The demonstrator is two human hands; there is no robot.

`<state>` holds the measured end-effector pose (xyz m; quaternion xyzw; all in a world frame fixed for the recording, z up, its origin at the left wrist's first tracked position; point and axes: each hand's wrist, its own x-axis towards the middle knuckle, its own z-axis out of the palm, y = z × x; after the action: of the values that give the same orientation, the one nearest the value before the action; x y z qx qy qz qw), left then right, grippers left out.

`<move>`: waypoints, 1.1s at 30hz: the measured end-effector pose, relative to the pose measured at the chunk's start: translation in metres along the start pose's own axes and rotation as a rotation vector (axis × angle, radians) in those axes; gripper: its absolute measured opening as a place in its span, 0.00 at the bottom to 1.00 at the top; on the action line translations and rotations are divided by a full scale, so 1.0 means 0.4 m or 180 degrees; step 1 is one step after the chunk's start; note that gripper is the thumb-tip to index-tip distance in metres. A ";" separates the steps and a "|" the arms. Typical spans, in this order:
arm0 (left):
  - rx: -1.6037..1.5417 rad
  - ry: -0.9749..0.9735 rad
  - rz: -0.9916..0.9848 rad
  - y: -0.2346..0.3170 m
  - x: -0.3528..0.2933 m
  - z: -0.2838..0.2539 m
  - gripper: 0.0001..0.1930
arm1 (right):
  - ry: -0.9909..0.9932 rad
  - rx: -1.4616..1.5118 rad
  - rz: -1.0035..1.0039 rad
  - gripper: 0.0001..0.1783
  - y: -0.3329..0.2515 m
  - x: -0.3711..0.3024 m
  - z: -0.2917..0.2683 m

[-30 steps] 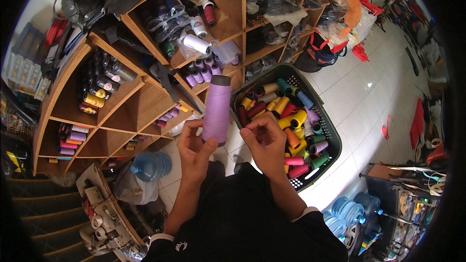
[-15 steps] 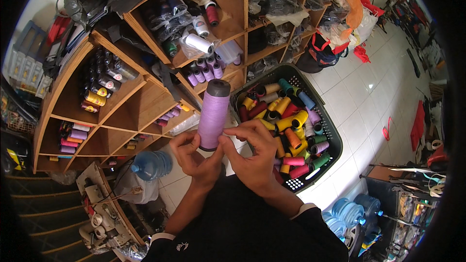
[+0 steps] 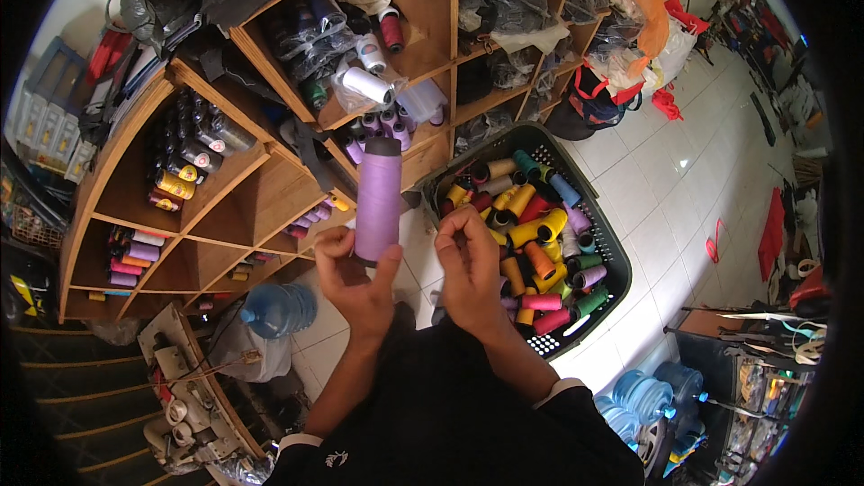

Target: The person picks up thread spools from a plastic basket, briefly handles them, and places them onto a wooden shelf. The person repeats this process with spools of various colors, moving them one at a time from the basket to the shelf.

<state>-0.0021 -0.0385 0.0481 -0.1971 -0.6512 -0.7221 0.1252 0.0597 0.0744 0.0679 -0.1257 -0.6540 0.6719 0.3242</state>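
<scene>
Spool upright in left hand; basket right, shelves behind

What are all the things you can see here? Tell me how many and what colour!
Big thread cone: one, lilac, upright in the left hand.
Basket: one, dark, on the floor at right.
Thread spools: many, yellow, orange, pink, green, blue, in the basket.
Wooden shelf: one, brown, cubbies with spools and bags.
Water bottle: one, blue, on the floor below the shelf.
Floor tiles: white.
Left hand: grips the cone's base.
Right hand: fingers pinched, beside the cone.
</scene>
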 end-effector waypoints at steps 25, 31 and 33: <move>-0.2235 -0.1504 -0.2467 0.013 0.013 -0.045 0.31 | -0.0722 0.1205 0.0806 0.18 0.043 0.009 -0.008; -0.2707 -0.1440 -0.2769 -0.016 0.009 -0.059 0.28 | -0.0330 0.1447 0.1004 0.16 0.033 0.009 -0.008; -0.2662 -0.1269 -0.2710 -0.010 0.011 -0.056 0.27 | -0.0342 0.0531 0.0294 0.14 0.029 0.006 -0.014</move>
<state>-0.0104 -0.0599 0.0446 -0.0837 -0.3459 -0.8517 -0.3847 0.0581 0.0811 0.0568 -0.0921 -0.6057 0.7440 0.2667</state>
